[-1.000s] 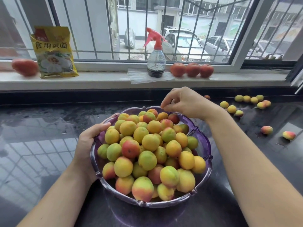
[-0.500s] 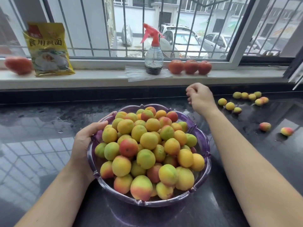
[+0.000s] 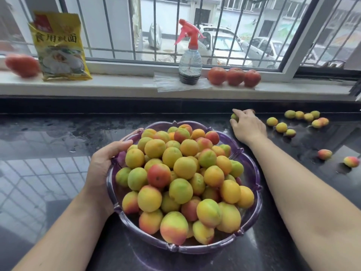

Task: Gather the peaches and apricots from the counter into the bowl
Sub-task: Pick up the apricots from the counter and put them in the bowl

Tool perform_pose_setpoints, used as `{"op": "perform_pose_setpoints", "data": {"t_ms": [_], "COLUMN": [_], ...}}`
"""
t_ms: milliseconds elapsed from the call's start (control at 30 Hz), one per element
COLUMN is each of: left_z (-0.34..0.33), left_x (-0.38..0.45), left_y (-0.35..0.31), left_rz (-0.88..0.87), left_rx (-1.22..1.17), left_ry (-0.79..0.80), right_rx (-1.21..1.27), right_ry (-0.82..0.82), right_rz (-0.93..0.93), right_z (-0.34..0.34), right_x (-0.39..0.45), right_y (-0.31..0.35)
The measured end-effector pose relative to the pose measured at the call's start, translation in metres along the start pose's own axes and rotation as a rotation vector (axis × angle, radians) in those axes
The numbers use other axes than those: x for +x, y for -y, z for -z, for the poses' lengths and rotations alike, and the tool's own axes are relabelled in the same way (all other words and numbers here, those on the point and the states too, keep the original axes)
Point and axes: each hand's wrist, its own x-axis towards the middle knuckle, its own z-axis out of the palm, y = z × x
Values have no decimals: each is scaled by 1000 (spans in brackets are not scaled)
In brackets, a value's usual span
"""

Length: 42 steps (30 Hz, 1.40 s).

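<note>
A: What is being shown, taking the bowl as the landmark?

B: The dark surface (image 3: 48, 145) is being occupied near its middle by the purple bowl (image 3: 252, 184), which is being heaped well above its rim with peaches and apricots. The bowl's left rim is being gripped by the left hand (image 3: 103, 163), its fingers curled over the edge.

A: And beyond the bowl?

B: Just past the bowl's far right rim, the right hand (image 3: 248, 127) is being lowered onto a small greenish fruit (image 3: 234, 116); the fingers are being spread over it, touching it, though a closed pinch cannot be confirmed. Further right of the bowl, a loose cluster of small fruit (image 3: 301, 119) is being left on the surface, with two redder pieces (image 3: 324, 154) lying apart, nearer the viewer.

A: Which step is in hand?

B: Another pick-up is judged to be under way. Next, the fingers are to be closed round that fruit, and it is to be set gently on the crowded heap, where rolling off is being risked.
</note>
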Motion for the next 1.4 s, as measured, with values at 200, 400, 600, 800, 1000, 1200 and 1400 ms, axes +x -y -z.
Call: {"op": "perform_pose_setpoints", "data": {"t_ms": [200,400,600,800,1000,1200,1400], "left_z": [0,-6,-8,-7,-6,-5,-4], "left_x": [1,-3,-4,-5,-5,-3,-2], "left_y": [0,-1,-2,-3,-2,-2,-2], "left_rz": [-24,-54,-23,8,15,15,13], "left_rx": [7,-10,-25,-34,-32,-35,-41], "left_ry": [5,26,44,42,38,22,23], "right_rx": [173,1058,1034,653,530,538,555], "right_ry": [-110,81,306,378,397,436,392], "right_rz": [10,-132,235,440,505,503,478], "right_z": [1,39,128,136,117,118,115], "right_x": [-9,-50,-92,-105,-106,-105,-103], "right_y": [-3,4,57,88,101,98,100]}}
